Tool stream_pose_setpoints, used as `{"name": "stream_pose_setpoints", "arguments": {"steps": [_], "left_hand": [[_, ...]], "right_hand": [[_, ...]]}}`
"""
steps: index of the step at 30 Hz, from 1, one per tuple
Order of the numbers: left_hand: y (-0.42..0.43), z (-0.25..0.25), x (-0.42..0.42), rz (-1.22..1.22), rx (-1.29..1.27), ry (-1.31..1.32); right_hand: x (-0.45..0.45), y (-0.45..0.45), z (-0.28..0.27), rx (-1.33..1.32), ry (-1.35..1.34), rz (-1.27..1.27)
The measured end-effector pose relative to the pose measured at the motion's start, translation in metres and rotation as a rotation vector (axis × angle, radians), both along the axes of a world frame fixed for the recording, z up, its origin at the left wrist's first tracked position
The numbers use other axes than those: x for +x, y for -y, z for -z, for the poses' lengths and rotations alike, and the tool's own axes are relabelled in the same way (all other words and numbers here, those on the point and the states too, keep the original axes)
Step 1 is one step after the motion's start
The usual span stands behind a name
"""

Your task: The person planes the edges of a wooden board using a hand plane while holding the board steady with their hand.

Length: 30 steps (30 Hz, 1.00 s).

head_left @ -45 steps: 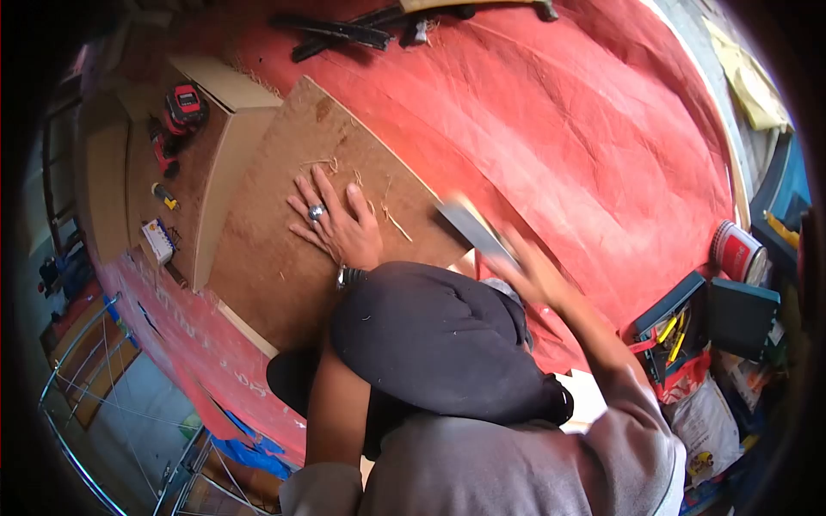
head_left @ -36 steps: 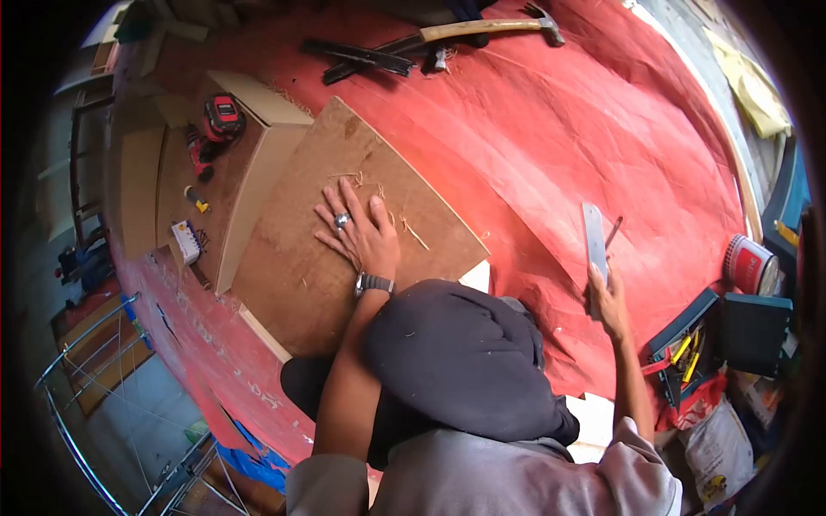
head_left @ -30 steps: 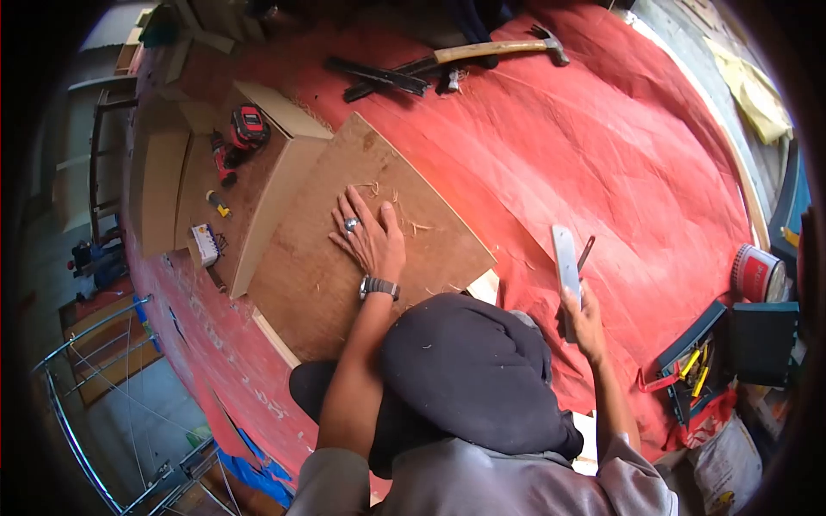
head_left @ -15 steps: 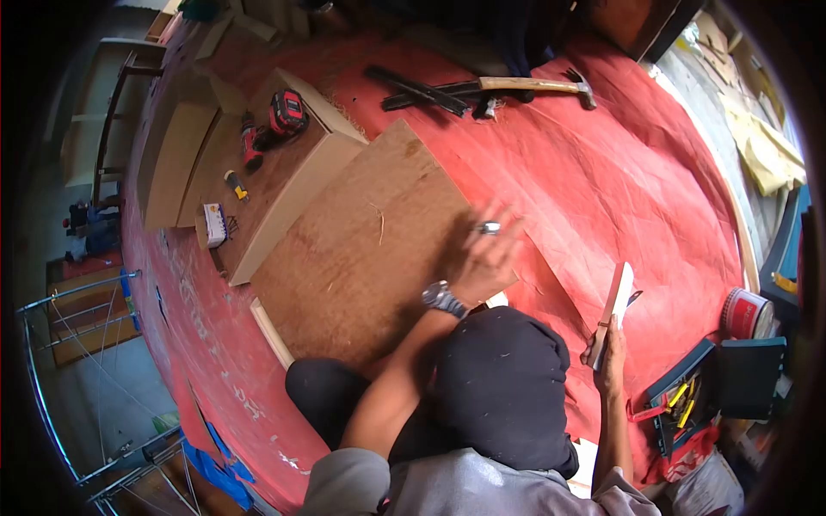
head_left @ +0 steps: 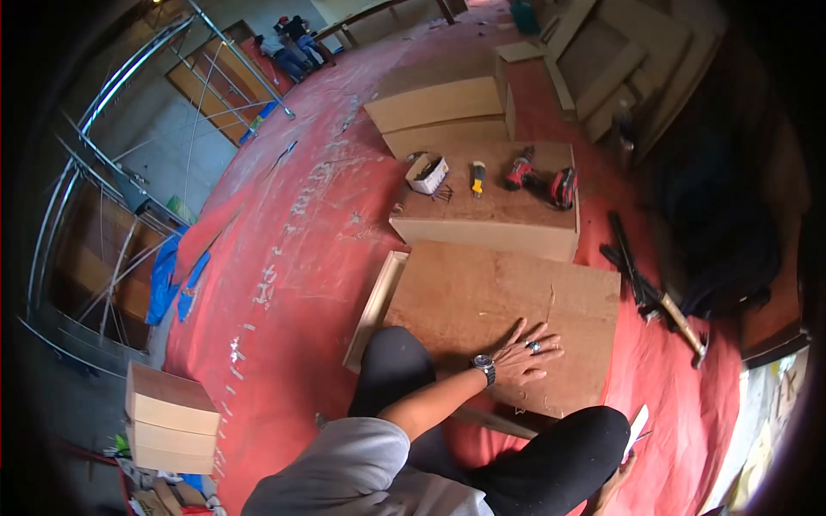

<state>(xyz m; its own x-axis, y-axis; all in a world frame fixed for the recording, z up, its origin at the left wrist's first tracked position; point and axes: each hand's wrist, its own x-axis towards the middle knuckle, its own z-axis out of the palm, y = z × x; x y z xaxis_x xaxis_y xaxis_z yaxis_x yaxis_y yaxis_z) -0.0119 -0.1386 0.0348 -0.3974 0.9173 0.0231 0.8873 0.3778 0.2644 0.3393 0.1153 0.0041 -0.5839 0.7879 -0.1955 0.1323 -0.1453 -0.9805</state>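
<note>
My left hand [head_left: 522, 359], with a ring and a wristwatch, lies palm down on a brown wooden panel [head_left: 465, 292], fingers spread. A few curled wood shavings lie on the panel around it. At the lower right, my right hand [head_left: 621, 476] is partly hidden behind my black-clad knee. It is closed round a pale flat strip [head_left: 637, 421]. A thin dark piece sticks out beside the strip; I cannot make out what it is.
Beyond the panel, a wooden box [head_left: 482, 230] bears a red-black cordless drill [head_left: 520, 169], a yellow-black screwdriver [head_left: 477, 179] and a small box of screws [head_left: 427, 174]. A hammer [head_left: 684, 327] lies right on the red sheet [head_left: 284, 344]. Metal scaffolding [head_left: 129, 86] stands left; people [head_left: 297, 43] are far back.
My view has swung left. My left hand, raised and blurred over the panel's edge before, now rests flat on the panel. The right hand still holds the strip, now lower in view.
</note>
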Motion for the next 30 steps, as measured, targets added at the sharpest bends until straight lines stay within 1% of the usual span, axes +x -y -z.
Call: {"name": "stream_pose_setpoints", "arguments": {"steps": [2, 3, 6, 9, 12, 13, 15, 17, 19, 20, 21, 23, 24, 25, 27, 28, 30], "left_hand": [[0.008, -0.003, -0.007, 0.051, -0.037, -0.040], [-0.001, -0.009, -0.021, 0.080, -0.038, 0.046], [-0.012, -0.027, -0.078, -0.568, -0.156, 0.047], [-0.021, -0.013, -0.137, -1.092, 0.414, -0.126], [-0.001, -0.024, -0.138, -0.648, 0.443, 0.267], [0.013, -0.091, -0.111, -0.542, 0.278, 0.350], [0.020, -0.091, -0.094, -0.402, 0.173, 0.394], [0.024, -0.123, -0.068, -0.310, 0.030, 0.517], [0.009, -0.074, -0.045, -0.155, 0.379, 0.439], [0.002, -0.087, -0.026, -0.154, 0.479, 0.491], [-0.008, -0.114, 0.000, -0.151, 0.578, 0.541], [-0.031, -0.156, 0.035, -0.078, 0.672, 0.628], [-0.046, -0.166, 0.055, -0.104, 0.735, 0.717], [-0.062, -0.178, 0.073, -0.127, 0.836, 0.704], [-0.096, -0.189, 0.108, -0.110, 0.868, 0.887], [-0.126, -0.163, 0.124, -0.043, 0.920, 0.868], [-0.161, -0.141, 0.155, -0.120, 0.949, 0.824]], "right_hand": [[0.007, -0.005, 0.015, 0.014, 0.006, -0.004], [0.007, -0.008, 0.003, 0.035, 0.017, 0.001], [0.003, -0.006, -0.014, -0.008, 0.041, 0.020], [0.002, -0.010, -0.035, -0.072, 0.082, 0.057], [-0.001, -0.021, -0.058, -0.126, 0.123, 0.063], [-0.003, -0.024, -0.068, -0.145, 0.132, 0.062], [-0.007, -0.028, -0.090, -0.172, 0.149, 0.070], [-0.012, -0.032, -0.110, -0.194, 0.166, 0.056], [-0.021, -0.038, -0.122, -0.201, 0.164, 0.043], [-0.024, -0.045, -0.122, -0.207, 0.135, 0.024], [-0.028, -0.053, -0.119, -0.215, 0.111, 0.011], [-0.030, -0.069, -0.107, -0.245, 0.061, -0.038], [-0.030, -0.075, -0.099, -0.261, 0.039, -0.062], [-0.028, -0.083, -0.091, -0.288, 0.008, -0.089], [-0.020, -0.098, -0.072, -0.354, -0.042, -0.163], [-0.010, -0.113, -0.052, -0.417, -0.087, -0.216], [-0.022, -0.094, -0.059, -0.329, -0.049, -0.134]]}}
